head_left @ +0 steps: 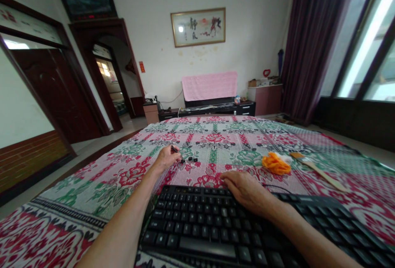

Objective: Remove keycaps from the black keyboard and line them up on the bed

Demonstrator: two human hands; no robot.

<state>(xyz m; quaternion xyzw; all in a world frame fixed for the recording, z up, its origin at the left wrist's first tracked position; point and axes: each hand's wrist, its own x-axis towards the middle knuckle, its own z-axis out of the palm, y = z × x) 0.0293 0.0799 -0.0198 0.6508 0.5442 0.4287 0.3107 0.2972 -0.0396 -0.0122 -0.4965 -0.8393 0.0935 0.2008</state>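
My left hand (167,158) reaches out over the flowered cloth and pinches a thin dark tool (175,150), its tip by several small black keycaps (191,159) lying on the cloth. My right hand (247,189) rests palm down with fingers flat on the far edge of a black keyboard (216,227) that lies close in front of me. Its fingers hold nothing that I can see.
An orange cloth (276,163) and a wooden-handled brush (317,170) lie to the right of the keyboard on the patterned tablecloth (101,185). Beyond the table stand a low TV cabinet with a pink cover (210,85), a doorway at left and dark curtains at right.
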